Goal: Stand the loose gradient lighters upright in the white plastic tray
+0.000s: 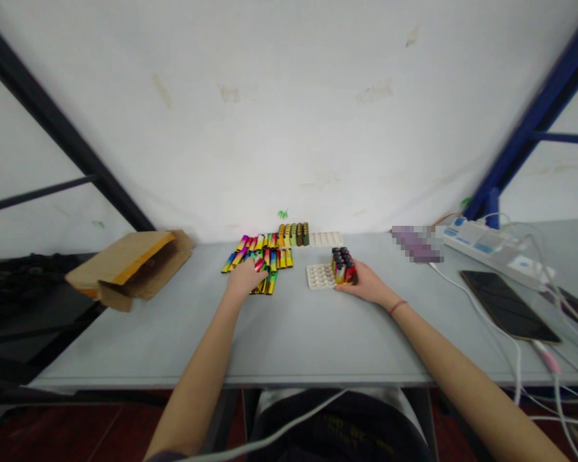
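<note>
A heap of bright multicoloured lighters (257, 253) lies at the back middle of the grey table (289, 333). My left hand (245, 277) rests on the heap with its fingers curled round a red lighter. My right hand (366, 282) grips the right side of a white tray (319, 276) with round holes. Several lighters (341, 263) stand upright in that tray's right half. A second white tray (326, 239) lies behind it, next to a row of upright lighters (293, 234).
An open cardboard box (130, 266) lies on its side at the table's left edge. At the right are a white power strip (491, 247), a dark phone (508, 305) and several cables. A white wall backs the table.
</note>
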Available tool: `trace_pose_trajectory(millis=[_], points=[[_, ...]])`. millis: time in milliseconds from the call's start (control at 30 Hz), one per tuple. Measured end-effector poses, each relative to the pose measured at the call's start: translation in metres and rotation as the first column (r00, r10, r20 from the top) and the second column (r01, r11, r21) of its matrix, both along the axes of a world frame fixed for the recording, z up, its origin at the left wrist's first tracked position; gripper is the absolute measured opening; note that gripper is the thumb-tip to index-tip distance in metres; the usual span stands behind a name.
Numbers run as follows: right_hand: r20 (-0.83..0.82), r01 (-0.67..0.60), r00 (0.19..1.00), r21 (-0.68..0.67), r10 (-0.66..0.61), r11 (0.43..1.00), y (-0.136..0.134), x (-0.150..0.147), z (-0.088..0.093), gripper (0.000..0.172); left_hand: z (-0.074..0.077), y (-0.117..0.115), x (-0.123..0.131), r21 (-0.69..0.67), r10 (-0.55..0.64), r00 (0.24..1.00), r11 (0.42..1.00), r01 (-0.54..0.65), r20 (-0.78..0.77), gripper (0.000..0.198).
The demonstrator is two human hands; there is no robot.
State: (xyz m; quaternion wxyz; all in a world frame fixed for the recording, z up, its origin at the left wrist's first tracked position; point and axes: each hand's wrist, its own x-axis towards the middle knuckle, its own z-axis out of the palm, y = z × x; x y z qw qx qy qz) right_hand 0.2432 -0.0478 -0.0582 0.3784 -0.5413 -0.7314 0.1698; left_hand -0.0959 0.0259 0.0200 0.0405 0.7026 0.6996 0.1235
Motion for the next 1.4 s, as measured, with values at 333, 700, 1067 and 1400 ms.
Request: trace_pose_trajectory(millis=[333, 700, 1067, 1400], points=[[-0.008, -0.005, 1.0, -0.022, 0.005, 1.0, 0.001, 0.002, -0.002, 0.067, -0.008, -0.029, 0.028, 0.037, 0.063, 0.987, 0.998, -0.058, -0.149, 0.063], [0.002, -0.016, 1.0, -0.027, 0.016, 1.0, 0.001, 0.002, 0.0, 0.067, -0.024, -0.026, 0.027, 0.207, 0.097, 0.988, 0.976, -0.071, -0.121, 0.058], [-0.01, -0.013, 1.0, -0.038, 0.013, 0.999, 0.0, 0.001, 0.001, 0.066, -0.02, -0.039, 0.033, 0.099, 0.04, 0.979, 0.995, -0.021, -0.199, 0.046], [0.016, -0.005, 1.0, -0.028, 0.005, 1.0, 0.0, 0.001, 0.001, 0.065, -0.012, -0.041, 0.035, -0.068, 0.088, 0.974, 0.992, -0.105, -0.211, 0.057]])
